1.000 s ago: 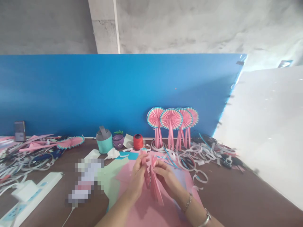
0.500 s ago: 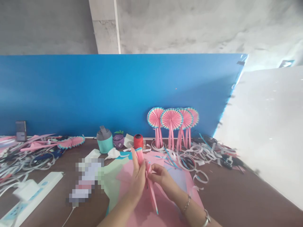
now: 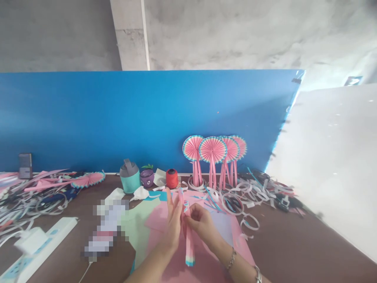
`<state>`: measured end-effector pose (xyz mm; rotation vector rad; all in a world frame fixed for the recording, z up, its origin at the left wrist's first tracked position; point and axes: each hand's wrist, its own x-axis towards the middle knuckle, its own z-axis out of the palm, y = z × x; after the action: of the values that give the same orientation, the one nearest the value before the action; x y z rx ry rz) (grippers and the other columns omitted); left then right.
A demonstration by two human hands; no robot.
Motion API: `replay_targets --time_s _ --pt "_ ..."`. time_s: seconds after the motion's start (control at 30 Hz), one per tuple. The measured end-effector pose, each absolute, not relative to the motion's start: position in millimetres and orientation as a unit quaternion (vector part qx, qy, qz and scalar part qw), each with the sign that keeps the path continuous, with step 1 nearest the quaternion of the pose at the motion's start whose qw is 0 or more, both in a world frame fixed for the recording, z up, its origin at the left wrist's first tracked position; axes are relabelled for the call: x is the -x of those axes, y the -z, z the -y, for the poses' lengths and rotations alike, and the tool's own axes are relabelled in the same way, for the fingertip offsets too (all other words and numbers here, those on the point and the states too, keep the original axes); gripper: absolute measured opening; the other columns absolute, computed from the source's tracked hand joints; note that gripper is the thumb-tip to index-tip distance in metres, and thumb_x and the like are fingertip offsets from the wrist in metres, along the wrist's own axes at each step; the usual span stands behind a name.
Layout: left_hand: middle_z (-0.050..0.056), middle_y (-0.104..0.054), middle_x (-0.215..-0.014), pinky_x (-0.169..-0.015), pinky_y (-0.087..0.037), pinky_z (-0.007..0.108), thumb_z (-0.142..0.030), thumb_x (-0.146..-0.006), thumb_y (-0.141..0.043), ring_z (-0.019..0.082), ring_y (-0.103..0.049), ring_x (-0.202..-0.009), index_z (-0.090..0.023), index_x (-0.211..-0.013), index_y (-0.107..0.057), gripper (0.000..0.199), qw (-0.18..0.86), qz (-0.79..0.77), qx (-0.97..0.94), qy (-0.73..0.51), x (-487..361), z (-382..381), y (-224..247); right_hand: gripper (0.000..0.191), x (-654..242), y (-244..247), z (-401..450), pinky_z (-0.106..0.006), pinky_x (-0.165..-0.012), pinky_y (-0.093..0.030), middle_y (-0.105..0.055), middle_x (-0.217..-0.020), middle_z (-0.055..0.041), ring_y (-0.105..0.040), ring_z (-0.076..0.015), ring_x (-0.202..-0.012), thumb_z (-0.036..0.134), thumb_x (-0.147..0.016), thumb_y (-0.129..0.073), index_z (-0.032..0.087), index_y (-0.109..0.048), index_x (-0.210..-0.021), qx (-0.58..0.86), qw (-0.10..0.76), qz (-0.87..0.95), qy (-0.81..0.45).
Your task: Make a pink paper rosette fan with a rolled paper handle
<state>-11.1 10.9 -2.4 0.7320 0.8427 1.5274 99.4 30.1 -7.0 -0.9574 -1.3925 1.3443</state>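
A folded pink paper strip [image 3: 190, 245] with blue and white ends is held upright over the pink sheets [image 3: 157, 224]. My left hand [image 3: 174, 222] presses against its left side, fingers pointing up and closed on the paper. From the right, my right hand [image 3: 200, 222] pinches the same strip near its middle, thumb against index finger. The strip's lower end hangs free below both hands. Behind them, several round pink pleated fans [image 3: 213, 150] with pink strips stand against the blue panel.
A teal bottle [image 3: 130, 179], a purple pot [image 3: 147, 177] and a red thread spool [image 3: 172, 179] stand at the back. White strip scraps [image 3: 256, 192] lie right. At left are a power strip [image 3: 59, 232], cables and a pleated pink piece [image 3: 88, 179].
The folded strip has turned so its broad face and blue end show more, and its lower end has swung slightly left. Both hands remain on it; the view has shifted slightly.
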Motion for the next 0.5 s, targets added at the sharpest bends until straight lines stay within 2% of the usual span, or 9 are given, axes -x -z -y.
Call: replay_targets --time_s 0.1,0.17,0.37,0.5 --pt "0.007 -0.055 -0.138 -0.105 -0.038 0.033 -0.042 -0.082 -0.067 0.022 -0.046 -0.131 -0.034 -0.15 -0.014 0.086 0.603 -0.357 -0.312 -0.642 16.4 -15.2 -0.3 0.026 -101.9 3.2 -31.6 -0.025 -0.053 -0.036 -0.05 -0.059 0.0047 -0.045 -0.0114 -0.054 0.031 -0.062 -0.071 0.022 -0.047 -0.063 0.393 0.469 0.568 -0.55" --pt "0.01 -0.064 -0.125 -0.103 -0.04 0.033 -0.038 -0.08 -0.07 0.022 -0.052 -0.126 -0.029 -0.15 -0.017 0.088 0.605 -0.354 -0.32 -0.637 20.4 -17.0 -4.7 0.025 -103.4 4.4 -33.4 -0.024 -0.052 -0.034 -0.047 -0.057 0.0055 -0.042 -0.0106 -0.052 0.029 -0.062 -0.07 0.022 -0.046 -0.062 0.401 0.464 0.57 -0.547" --pt "0.011 -0.071 -0.109 -0.09 -0.046 0.032 -0.035 -0.077 -0.072 0.023 -0.062 -0.11 -0.018 -0.139 -0.04 0.072 0.558 -0.413 -0.325 -0.642 29.9 -23.1 -13.6 0.023 -106.9 7.8 -37.8 -0.023 -0.05 -0.029 -0.044 -0.053 0.0065 -0.038 -0.0098 -0.05 0.023 -0.061 -0.065 0.022 -0.043 -0.059 0.425 0.436 0.598 -0.522" --pt "0.007 -0.072 -0.094 -0.081 -0.047 0.03 -0.034 -0.075 -0.072 0.021 -0.065 -0.093 -0.017 -0.128 -0.052 0.06 0.545 -0.425 -0.33 -0.643 30.8 -25.8 -11.4 0.023 -108.6 5.0 -37.5 -0.024 -0.048 -0.029 -0.045 -0.05 0.0064 -0.04 -0.0106 -0.049 0.023 -0.06 -0.065 0.022 -0.042 -0.057 0.424 0.423 0.607 -0.522"
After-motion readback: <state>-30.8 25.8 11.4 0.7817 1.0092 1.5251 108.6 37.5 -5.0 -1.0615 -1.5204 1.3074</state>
